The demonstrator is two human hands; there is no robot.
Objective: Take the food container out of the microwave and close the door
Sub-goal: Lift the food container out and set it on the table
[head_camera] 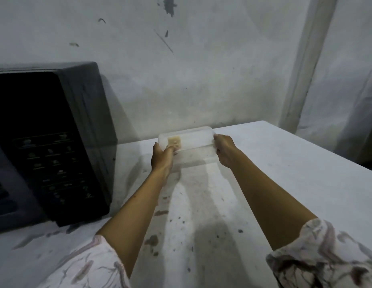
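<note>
Now both hands (162,156) (224,151) grip clear rectangular plastic food container (191,142) over stained table (274,163).

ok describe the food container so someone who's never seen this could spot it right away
Start at the black microwave on the left of the white table; look right, toward the wall. The food container is there, held at each end by the left hand and right hand. It is the only clear plastic box, with a pale tan piece of food inside.

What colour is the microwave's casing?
Black, or very dark grey; the microwave shows in the head view, left of frame.
</note>
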